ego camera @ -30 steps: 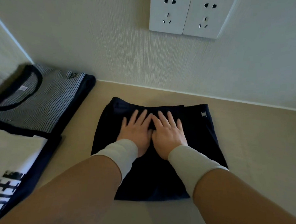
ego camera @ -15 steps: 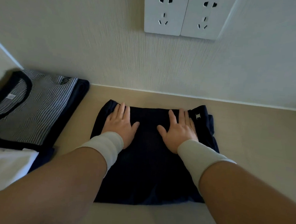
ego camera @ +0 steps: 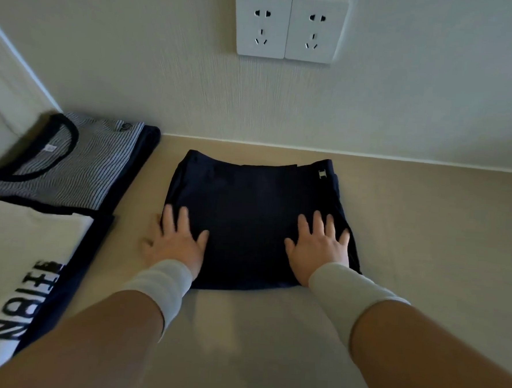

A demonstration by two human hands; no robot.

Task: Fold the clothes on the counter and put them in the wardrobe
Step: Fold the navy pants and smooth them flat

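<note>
From the head camera, the folded dark garment (ego camera: 253, 220) lies on the counter (ego camera: 426, 234) directly under and ahead of both hands, its longer side running from one hand to the other, with a small metal tag at the far corner beyond the right hand. The left hand (ego camera: 175, 243) rests flat with fingers spread on the garment's near left edge, its outer fingers spilling onto the counter. The right hand (ego camera: 318, 251) lies flat and spread on the near right part, fully on the cloth. Neither grips anything, and both look equally near.

Past the left hand, well apart from the garment, sit a striped top (ego camera: 70, 164) and a white printed shirt (ego camera: 16, 269). Out beyond the right hand the counter runs bare. The wall stands just beyond the garment's far edge, so I'd guess lifting it means sliding fingers under the two side edges.
</note>
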